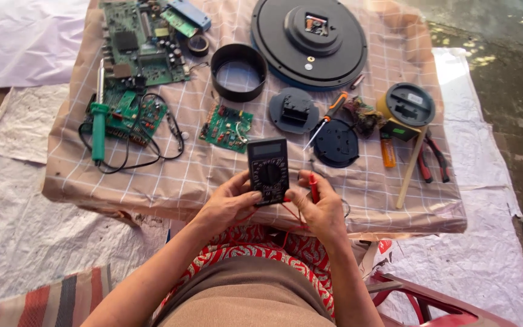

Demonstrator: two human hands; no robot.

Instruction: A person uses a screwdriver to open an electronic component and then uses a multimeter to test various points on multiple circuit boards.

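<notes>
Near edge of the bench [152, 181]: our left hand [228, 203] steadies a black multimeter [268, 171]; our right hand [319, 209] pinches its red probe [313, 186]. Far left, a green soldering iron [98, 118].

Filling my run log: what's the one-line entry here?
left hand: holds black multimeter | right hand: holds red probe | surface: checked cloth table
</notes>
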